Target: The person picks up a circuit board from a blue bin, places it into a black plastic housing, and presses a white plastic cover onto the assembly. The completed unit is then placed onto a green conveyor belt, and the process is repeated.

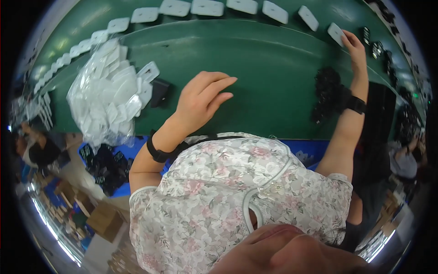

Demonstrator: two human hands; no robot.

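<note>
My right hand [355, 48] reaches to the far right of the green table and pinches the near edge of a flat white card [336, 34] with rounded corners. That card is the last one in a curved row of similar white cards [207, 7] along the far side. Over the middle of the table hovers my left hand [200, 100], fingers stretched out and nothing in them. To its left lies a clear plastic bag [102, 91] full of white cards, a few spilling from its right side. A small black block [159, 92] sits between the bag and my left hand.
A heap of small black parts [327, 93] lies beside my right forearm. More black pieces [377, 49] stand in a line past the right end of the row. Below the table's near edge, a blue bin [124, 189] holds black items. Cardboard boxes [105, 221] stand on the floor.
</note>
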